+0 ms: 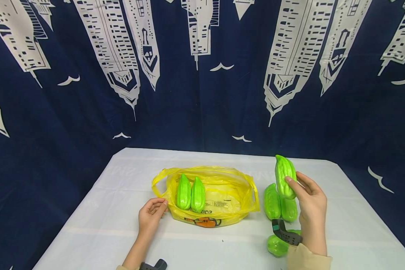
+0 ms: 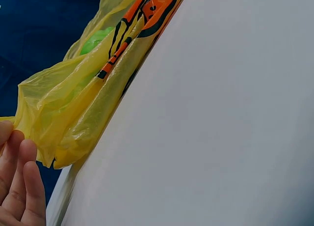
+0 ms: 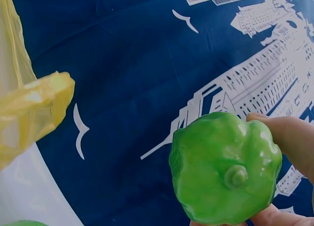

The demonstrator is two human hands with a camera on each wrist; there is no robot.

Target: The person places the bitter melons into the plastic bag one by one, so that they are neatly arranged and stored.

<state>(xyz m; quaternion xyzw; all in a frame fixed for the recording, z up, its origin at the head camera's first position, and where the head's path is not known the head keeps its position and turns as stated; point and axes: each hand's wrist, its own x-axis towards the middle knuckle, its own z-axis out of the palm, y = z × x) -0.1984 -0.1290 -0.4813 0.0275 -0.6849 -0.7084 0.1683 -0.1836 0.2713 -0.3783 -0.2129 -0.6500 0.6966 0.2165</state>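
My right hand [image 1: 310,202] grips a bright green bitter melon [image 1: 285,176] upright above the table, thumb on one side and fingers on the other. The right wrist view shows the stem end of this melon [image 3: 223,169]. On the left, my left hand [image 1: 152,215] pinches the edge of a yellow plastic bag [image 1: 219,217]; the same pinch shows at the edge of the left wrist view. The bag lies with its mouth spread wide, and two bitter melons [image 1: 191,193] rest side by side in its left part.
Two more bitter melons [image 1: 272,202] lie on the white table right of the bag, partly behind the held one. Nearer the front, further green melon [image 1: 277,246] shows, partly covered by the right wrist's black camera mount [image 1: 285,234]. A dark blue printed curtain [image 1: 202,93] hangs behind the table.
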